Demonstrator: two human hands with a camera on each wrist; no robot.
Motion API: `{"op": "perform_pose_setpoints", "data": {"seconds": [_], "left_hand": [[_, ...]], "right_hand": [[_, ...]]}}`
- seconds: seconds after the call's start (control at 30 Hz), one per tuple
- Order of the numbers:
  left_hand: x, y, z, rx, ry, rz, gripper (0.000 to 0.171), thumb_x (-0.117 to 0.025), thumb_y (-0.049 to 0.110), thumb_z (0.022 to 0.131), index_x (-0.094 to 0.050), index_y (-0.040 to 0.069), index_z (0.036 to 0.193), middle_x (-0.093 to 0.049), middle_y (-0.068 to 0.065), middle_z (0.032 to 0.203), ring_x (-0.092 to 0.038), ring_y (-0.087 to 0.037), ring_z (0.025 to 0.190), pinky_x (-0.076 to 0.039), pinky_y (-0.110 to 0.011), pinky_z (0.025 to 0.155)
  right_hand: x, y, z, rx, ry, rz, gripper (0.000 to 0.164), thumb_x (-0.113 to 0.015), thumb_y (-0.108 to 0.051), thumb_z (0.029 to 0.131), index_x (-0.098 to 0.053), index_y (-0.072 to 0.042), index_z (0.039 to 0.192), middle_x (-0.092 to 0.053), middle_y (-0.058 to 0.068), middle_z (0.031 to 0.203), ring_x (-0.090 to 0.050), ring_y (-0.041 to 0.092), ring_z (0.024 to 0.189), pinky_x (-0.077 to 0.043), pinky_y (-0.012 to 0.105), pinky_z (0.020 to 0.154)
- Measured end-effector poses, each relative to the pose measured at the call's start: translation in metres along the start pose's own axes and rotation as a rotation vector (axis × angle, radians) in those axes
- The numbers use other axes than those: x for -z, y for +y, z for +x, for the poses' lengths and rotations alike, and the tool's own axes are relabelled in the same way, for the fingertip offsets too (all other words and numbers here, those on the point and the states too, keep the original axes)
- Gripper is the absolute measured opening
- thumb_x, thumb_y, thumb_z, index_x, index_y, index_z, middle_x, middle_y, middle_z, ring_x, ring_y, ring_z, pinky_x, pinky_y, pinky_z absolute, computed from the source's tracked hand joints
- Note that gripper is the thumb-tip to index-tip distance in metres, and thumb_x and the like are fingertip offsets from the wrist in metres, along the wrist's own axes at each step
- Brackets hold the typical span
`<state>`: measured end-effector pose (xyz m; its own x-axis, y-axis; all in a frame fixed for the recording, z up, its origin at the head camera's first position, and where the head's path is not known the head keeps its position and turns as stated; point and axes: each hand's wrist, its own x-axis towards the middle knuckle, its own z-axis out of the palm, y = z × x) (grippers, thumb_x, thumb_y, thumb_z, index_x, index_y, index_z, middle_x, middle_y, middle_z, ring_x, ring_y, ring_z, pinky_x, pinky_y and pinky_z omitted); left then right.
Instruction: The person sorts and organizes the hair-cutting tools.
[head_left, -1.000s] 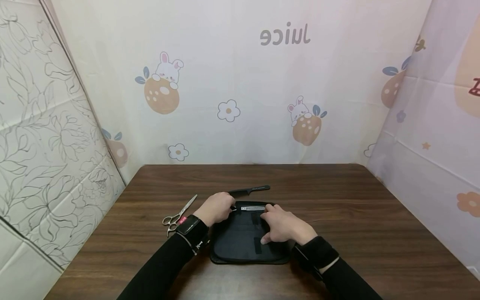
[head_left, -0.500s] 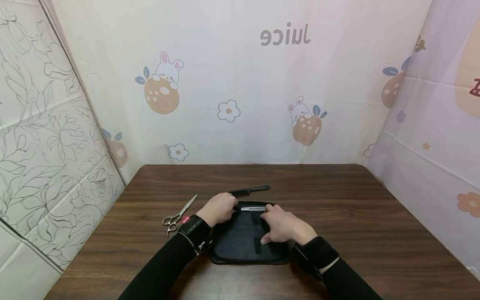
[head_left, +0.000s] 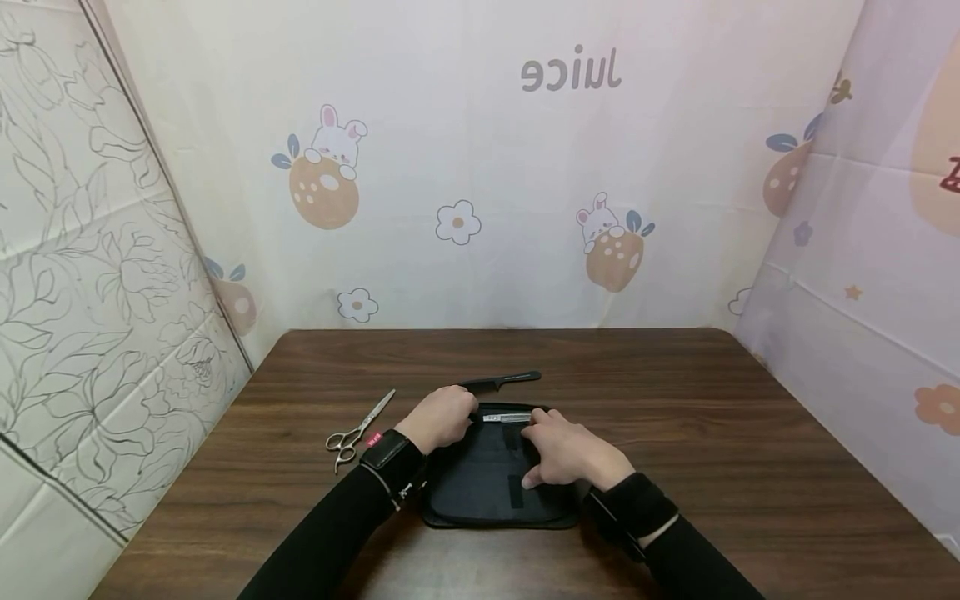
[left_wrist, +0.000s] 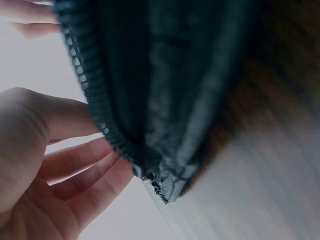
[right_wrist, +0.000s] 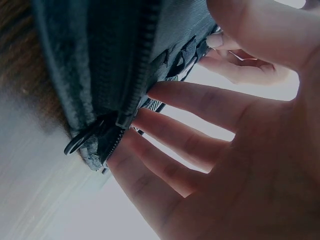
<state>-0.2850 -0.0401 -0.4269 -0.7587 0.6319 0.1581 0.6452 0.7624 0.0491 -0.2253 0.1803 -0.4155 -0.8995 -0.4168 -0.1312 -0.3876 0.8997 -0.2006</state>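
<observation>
Lower centre of the head view: black case [head_left: 472, 487] flat on the wooden table [head_left: 712, 433], silver tool [head_left: 507, 417] lying along its upper edge, between the hands.
Left hand [head_left: 441, 417]: over the case's upper left corner. Fingertips hidden from above; left wrist view has fingers at the zip edge [left_wrist: 82, 70]. Can't tell whether it has hold of anything.
Right hand [head_left: 566, 450]: on the case's upper right, fingers fairly straight and slightly spread, tips touching near the zip, thumb lower down. Looks like contact only, nothing gripped.
Silver tool ID: probably scissor blades; too small to be sure.
Scissors [head_left: 360, 431]: left of the case, on the table, tip toward upper right. Red tag [head_left: 373, 438] just beside the left wristband.
Comb [head_left: 517, 377]: above the case, handle to the right, part hidden by left hand.
Working the tool: I'd steady the case with light right-hand pressure and guide the tool along its length with the left, no twisting. Fingers off the blade edges.
Zip pull [right_wrist: 82, 141]: hangs at the case edge; best clear of the fingers.
</observation>
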Motion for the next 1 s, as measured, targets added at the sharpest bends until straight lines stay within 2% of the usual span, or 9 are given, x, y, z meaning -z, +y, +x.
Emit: {"op": "perform_pose_setpoints", "data": {"seconds": [0.4,0.63,0.8,1.0], "left_hand": [[0.0028,-0.0004,-0.001,0.005,0.0,-0.031,0.01,-0.071,0.007,0.095,-0.075,0.011,0.086,-0.068,-0.002,0.084,-0.062,-0.015,0.078,-0.052,-0.033,0.075],[0.0013,0.0011,0.0004,0.011,-0.002,-0.054,0.007,-0.071,0.007,0.096,-0.076,0.009,0.091,-0.069,-0.004,0.088,-0.064,-0.017,0.082,-0.052,-0.033,0.077],[0.0009,0.0025,0.0005,0.012,-0.015,-0.03,0.006,-0.071,0.008,0.096,-0.076,0.009,0.097,-0.07,-0.004,0.092,-0.065,-0.019,0.089,-0.053,-0.034,0.081],[0.0054,0.0055,-0.0047,0.04,-0.055,-0.01,0.014,-0.07,0.01,0.096,-0.074,0.008,0.11,-0.068,-0.006,0.104,-0.066,-0.022,0.101,-0.054,-0.037,0.089]], "right_hand": [[0.0008,-0.0007,0.0006,-0.003,-0.006,0.008,0.064,-0.088,-0.033,0.08,-0.066,-0.002,0.131,-0.054,0.007,0.122,-0.049,0.025,0.113,-0.049,0.047,0.091],[0.0014,-0.0007,-0.001,-0.004,-0.006,0.006,0.064,-0.088,-0.033,0.08,-0.066,-0.001,0.13,-0.054,0.008,0.124,-0.049,0.027,0.114,-0.049,0.048,0.092],[0.0009,0.0004,-0.0007,-0.002,-0.008,0.0,0.064,-0.088,-0.034,0.08,-0.066,-0.002,0.131,-0.054,0.008,0.124,-0.049,0.027,0.115,-0.049,0.048,0.092],[0.0002,-0.0001,0.0,0.005,-0.003,0.002,0.064,-0.088,-0.035,0.08,-0.066,-0.002,0.131,-0.054,0.007,0.123,-0.049,0.026,0.114,-0.049,0.047,0.091]]}}
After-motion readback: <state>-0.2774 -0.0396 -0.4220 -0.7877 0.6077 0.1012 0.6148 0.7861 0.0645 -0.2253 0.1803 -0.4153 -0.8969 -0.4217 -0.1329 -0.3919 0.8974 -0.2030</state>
